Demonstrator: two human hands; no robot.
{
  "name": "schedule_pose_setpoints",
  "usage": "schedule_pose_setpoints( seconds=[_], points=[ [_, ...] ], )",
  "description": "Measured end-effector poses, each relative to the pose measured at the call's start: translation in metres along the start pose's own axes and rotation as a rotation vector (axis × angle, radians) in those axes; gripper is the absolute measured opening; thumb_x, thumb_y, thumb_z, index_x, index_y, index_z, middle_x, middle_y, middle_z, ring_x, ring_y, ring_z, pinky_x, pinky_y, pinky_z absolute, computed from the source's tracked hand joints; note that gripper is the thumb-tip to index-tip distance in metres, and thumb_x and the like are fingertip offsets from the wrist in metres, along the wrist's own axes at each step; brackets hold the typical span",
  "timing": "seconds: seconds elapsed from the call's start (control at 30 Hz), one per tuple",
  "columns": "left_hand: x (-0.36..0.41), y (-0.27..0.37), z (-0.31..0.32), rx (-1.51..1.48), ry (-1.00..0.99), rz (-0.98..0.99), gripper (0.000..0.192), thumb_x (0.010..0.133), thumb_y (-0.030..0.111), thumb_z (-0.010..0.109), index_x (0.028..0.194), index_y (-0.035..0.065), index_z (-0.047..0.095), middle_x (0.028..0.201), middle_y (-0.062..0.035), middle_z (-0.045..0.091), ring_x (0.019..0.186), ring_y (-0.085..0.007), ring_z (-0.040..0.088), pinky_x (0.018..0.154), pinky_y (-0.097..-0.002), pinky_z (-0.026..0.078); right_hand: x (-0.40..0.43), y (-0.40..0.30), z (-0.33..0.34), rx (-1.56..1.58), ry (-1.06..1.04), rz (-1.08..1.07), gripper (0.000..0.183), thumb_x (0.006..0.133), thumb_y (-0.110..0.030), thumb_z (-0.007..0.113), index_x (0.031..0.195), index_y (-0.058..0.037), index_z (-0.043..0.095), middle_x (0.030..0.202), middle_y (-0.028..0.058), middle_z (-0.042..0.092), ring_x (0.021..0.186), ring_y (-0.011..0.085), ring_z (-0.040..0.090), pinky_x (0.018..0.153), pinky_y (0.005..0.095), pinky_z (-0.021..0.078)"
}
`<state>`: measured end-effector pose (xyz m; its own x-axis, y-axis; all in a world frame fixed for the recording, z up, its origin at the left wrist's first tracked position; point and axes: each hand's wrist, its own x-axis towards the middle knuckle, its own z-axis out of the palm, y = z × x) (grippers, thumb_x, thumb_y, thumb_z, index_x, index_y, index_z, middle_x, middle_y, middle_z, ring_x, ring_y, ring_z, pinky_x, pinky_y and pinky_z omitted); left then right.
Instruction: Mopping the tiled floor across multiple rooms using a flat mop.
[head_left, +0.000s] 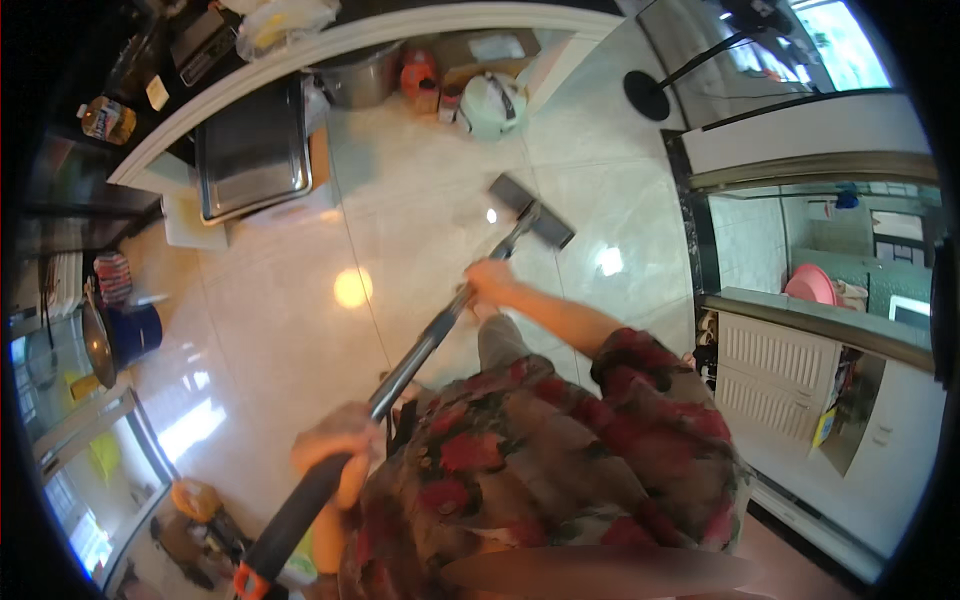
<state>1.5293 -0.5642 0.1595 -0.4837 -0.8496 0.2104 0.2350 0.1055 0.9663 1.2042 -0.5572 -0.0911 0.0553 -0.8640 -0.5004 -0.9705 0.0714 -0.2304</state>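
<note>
A flat mop slants across the head view, its grey rectangular mop head (556, 226) resting on the pale tiled floor (277, 330). My right hand (491, 282) grips the lower part of the metal mop pole (401, 382), not far above the head. Higher up, by the dark foam handle (300, 502), my left hand (337, 442) is wrapped around the same pole. An orange end piece (249, 581) caps the handle at the bottom edge. One trousered leg (499, 341) shows below my right forearm; the floral shirt hides the rest.
Below a white-edged counter (375, 34) stand a dark metal tray (255, 154), a steel pot (360, 75) and a pale green appliance (491, 105). A black round stand base (646, 95) is at upper right. Left stands a blue bucket (137, 332); right, a white louvred cabinet (776, 375).
</note>
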Motion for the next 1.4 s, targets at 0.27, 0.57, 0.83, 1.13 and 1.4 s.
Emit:
schedule_pose_setpoints(
  seconds=[0.27,0.57,0.83,1.13,1.4],
  points=[
    [0.106,-0.089,0.1,0.099,0.041,-0.199,0.012,0.081,0.003,0.061,0.092,-0.001,0.06,0.08,-0.0106,0.063,0.074,-0.0197,0.059,0.083,-0.0345,0.048,0.078,0.178,-0.031,-0.071,0.006,-0.034,0.006,0.072,-0.008,0.063,0.075,-0.0115,0.066,0.087,0.0105,0.065,0.087,0.031,0.063,0.072,0.0441,0.0499],
    [-0.007,0.035,0.04,0.338,0.542,-0.136,0.016,0.089,0.017,0.054,0.091,0.0018,0.052,0.067,-0.0064,0.053,0.06,-0.0191,0.048,0.062,-0.0396,0.042,0.056,-0.031,-0.022,0.103,-0.167,-0.276,0.007,0.068,-0.009,0.066,0.075,-0.0094,0.069,0.083,0.014,0.067,0.088,0.0311,0.064,0.078,0.0461,0.0467],
    [0.034,0.134,0.06,0.571,0.097,0.175,0.026,0.09,0.027,0.046,0.105,0.0064,0.054,0.05,0.0036,0.046,0.052,-0.0134,0.05,0.062,-0.0368,0.04,0.033,-0.104,-0.068,0.326,-0.197,-0.66,0.012,0.073,-0.009,0.062,0.08,-0.0118,0.07,0.081,0.0112,0.067,0.089,0.0304,0.062,0.078,0.0423,0.0455],
    [0.051,0.047,0.045,0.647,0.619,0.065,0.02,0.088,0.02,0.058,0.077,0.0036,0.05,0.054,-0.0044,0.052,0.053,-0.0208,0.055,0.06,-0.0408,0.049,0.159,-0.069,-0.09,0.114,0.064,-0.594,0.007,0.071,-0.009,0.064,0.076,-0.0113,0.068,0.083,0.013,0.067,0.087,0.0317,0.064,0.07,0.044,0.0516],
    [0.078,-0.049,0.011,0.343,0.652,0.088,0.031,0.09,0.009,0.049,0.12,0.0052,0.05,0.075,-0.0048,0.049,0.073,-0.0214,0.05,0.095,-0.0539,0.036,0.272,-0.042,-0.084,0.069,0.15,-0.581,0.008,0.069,-0.008,0.064,0.076,-0.0116,0.062,0.085,0.01,0.063,0.09,0.0337,0.059,0.075,0.0436,0.0473]
  ],
)
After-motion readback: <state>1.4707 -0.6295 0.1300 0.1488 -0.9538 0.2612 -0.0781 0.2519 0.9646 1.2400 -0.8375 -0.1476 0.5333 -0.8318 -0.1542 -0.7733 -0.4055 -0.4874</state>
